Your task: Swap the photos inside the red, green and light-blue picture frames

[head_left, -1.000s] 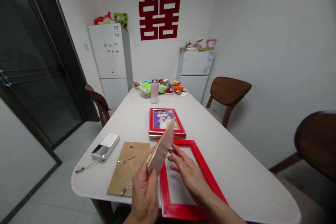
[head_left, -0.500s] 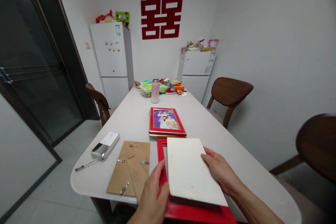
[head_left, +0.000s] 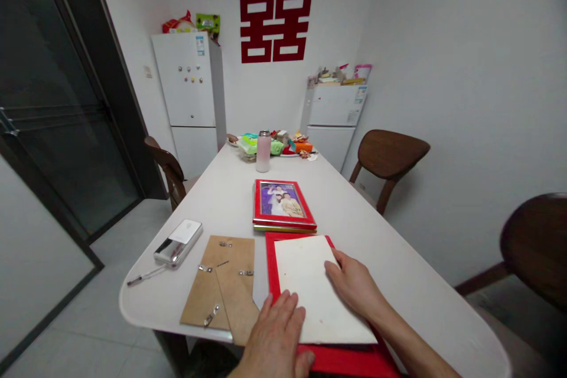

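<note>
A: What is lying at the left of the table [head_left: 376, 254]?

B: A silver device [head_left: 178, 243] is lying near the left edge. Just to its right, a brown backing [head_left: 206, 292] is lying flat, its metal clips [head_left: 225, 244] facing up.

A: And next?

B: A pink bottle [head_left: 263, 153] is standing upright, well beyond the backing. Nearer, the left hand [head_left: 279, 331] is resting palm down, fingers extended rather than closing on anything. Its fingertips are lying across the left bar of the red frame [head_left: 271, 269] and the left margin of the white panel [head_left: 314, 295].

A: How is the panel lying?

B: It is covering most of the frame's opening; whether it is sitting inside the bars, I cannot tell. A framed photo [head_left: 286, 204] is lying face up just beyond.

A: Where is the panel relative to the grip?

B: It is lying between the hands, extending leftward from the right hand [head_left: 357, 286]. That hand is gripping narrowly on the panel's right edge: the thumb is bearing on the upper face, the fingers partly hidden.

A: Farther right?

B: A brown chair [head_left: 392, 153] is standing beside the table.
</note>
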`<action>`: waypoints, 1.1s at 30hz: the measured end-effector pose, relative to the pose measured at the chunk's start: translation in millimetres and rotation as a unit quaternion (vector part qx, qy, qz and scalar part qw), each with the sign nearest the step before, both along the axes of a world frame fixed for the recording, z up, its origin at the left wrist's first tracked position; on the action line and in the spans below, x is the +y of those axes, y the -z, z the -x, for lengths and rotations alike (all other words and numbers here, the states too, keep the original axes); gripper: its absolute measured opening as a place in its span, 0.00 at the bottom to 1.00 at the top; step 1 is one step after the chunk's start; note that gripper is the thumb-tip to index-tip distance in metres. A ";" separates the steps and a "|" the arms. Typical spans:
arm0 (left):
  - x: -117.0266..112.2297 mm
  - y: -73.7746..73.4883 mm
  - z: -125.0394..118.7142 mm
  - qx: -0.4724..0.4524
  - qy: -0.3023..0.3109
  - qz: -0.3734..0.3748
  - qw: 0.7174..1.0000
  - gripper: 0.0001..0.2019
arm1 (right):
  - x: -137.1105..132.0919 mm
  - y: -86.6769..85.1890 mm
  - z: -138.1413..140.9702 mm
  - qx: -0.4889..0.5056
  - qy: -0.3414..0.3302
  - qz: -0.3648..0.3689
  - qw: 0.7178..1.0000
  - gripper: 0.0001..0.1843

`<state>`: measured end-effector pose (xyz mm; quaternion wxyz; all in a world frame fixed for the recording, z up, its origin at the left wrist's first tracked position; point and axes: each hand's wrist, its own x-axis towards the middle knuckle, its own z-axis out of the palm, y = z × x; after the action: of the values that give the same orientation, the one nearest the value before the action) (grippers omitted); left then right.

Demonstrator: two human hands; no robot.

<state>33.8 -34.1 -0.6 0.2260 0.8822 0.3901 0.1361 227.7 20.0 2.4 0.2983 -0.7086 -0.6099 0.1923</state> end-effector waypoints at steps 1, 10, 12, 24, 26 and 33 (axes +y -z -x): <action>-0.1 -1.8 -0.3 0.012 -0.001 0.003 1.000 0.25 | -0.7 -0.3 0.6 -0.067 0.000 0.004 0.998 0.17; -0.3 -11.4 1.7 0.046 0.005 0.021 0.999 0.25 | -5.5 7.8 5.1 -0.295 0.014 0.019 0.955 0.17; -0.6 -15.9 17.3 0.058 0.011 0.023 0.998 0.28 | -4.5 7.7 4.9 -0.280 0.007 0.001 0.960 0.19; 10.0 33.1 138.3 0.064 -0.189 -0.145 0.969 0.32 | -43.2 -9.7 133.3 -0.114 -0.249 -0.065 0.959 0.29; 12.5 40.7 142.9 0.039 -0.183 -0.176 0.967 0.32 | -44.3 -4.6 146.3 -0.116 -0.250 -0.053 0.960 0.30; 12.5 26.4 129.8 -0.010 -0.156 -0.262 0.952 0.31 | -44.8 -15.9 128.3 -0.008 -0.270 -0.083 0.959 0.28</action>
<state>-96.0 -21.6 -27.0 -0.0336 0.8369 0.4714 0.2761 99.3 -24.8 18.2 0.2882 -0.4917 -0.7946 0.2092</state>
